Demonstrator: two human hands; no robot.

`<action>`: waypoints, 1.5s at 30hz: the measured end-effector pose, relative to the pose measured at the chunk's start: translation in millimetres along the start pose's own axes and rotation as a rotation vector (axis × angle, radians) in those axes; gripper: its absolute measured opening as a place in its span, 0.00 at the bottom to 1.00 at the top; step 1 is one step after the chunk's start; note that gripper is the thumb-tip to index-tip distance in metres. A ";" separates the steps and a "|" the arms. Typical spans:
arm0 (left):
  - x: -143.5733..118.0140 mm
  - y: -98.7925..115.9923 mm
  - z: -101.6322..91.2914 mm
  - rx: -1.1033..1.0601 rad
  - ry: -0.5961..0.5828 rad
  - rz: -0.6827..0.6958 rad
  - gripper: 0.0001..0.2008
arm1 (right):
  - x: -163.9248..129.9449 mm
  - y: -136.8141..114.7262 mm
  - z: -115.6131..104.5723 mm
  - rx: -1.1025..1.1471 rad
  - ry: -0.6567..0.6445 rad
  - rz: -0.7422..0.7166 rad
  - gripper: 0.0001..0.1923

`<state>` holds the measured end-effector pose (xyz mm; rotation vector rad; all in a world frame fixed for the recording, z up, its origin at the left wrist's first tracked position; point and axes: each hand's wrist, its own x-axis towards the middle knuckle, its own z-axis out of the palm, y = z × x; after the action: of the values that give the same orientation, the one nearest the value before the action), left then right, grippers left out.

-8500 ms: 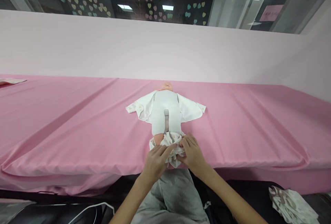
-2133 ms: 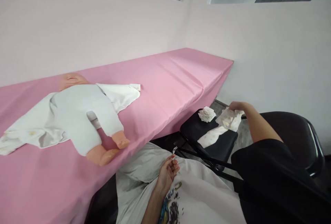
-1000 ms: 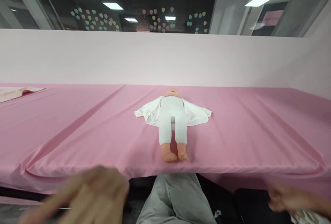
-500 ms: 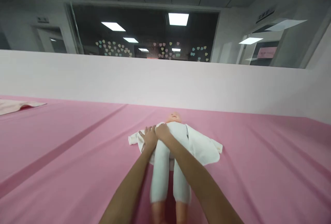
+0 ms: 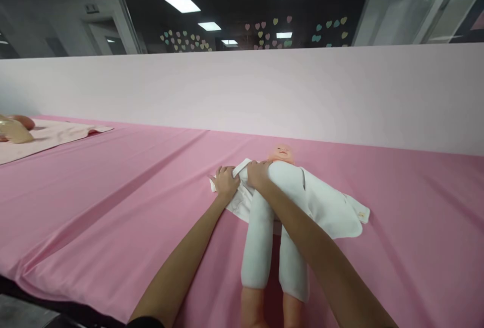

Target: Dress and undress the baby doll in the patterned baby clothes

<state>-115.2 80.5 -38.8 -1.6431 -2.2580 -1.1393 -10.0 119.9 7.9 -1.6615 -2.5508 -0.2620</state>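
A baby doll (image 5: 289,179) in white clothes lies on its back, head toward the wall and bare feet toward me. Spread beneath it is a white jacket (image 5: 328,212), one sleeve reaching out to the right. My left hand (image 5: 226,182) is closed over the jacket's left sleeve, whose cuff shows past my fingers. At the doll's shoulder, my right hand (image 5: 259,174) is closed around its white-clad arm; the fingertips are partly hidden. A strip of white cloth (image 5: 242,166) stands up between my hands.
A pink sheet (image 5: 132,207) with several creases covers the table, whose front edge shows at lower left. At far left, a pale cloth (image 5: 56,133) bears a partly visible skin-toned object (image 5: 17,128). A low white wall (image 5: 189,91) runs along the back beneath windows.
The view has turned left and down. My left hand has moved away from my right, out along the sleeve. My right hand stays by the doll's shoulder, and the cloth between the hands is lifted.
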 end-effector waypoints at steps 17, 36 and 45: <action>6.2 -21.0 1.4 -0.486 0.050 -0.331 0.16 | -11.8 48.4 -11.1 0.377 0.208 0.101 0.19; -36.0 4.7 -14.4 -0.107 0.006 0.127 0.17 | -11.1 52.8 -10.5 0.393 0.265 0.086 0.17; -72.6 57.1 -10.5 -0.688 -0.319 0.053 0.22 | -40.3 40.3 -11.6 0.239 0.238 0.000 0.20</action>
<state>-40.3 25.4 -39.7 -2.2397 -2.0869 -1.9082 42.9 97.4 16.5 -1.4494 -2.3056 -0.1385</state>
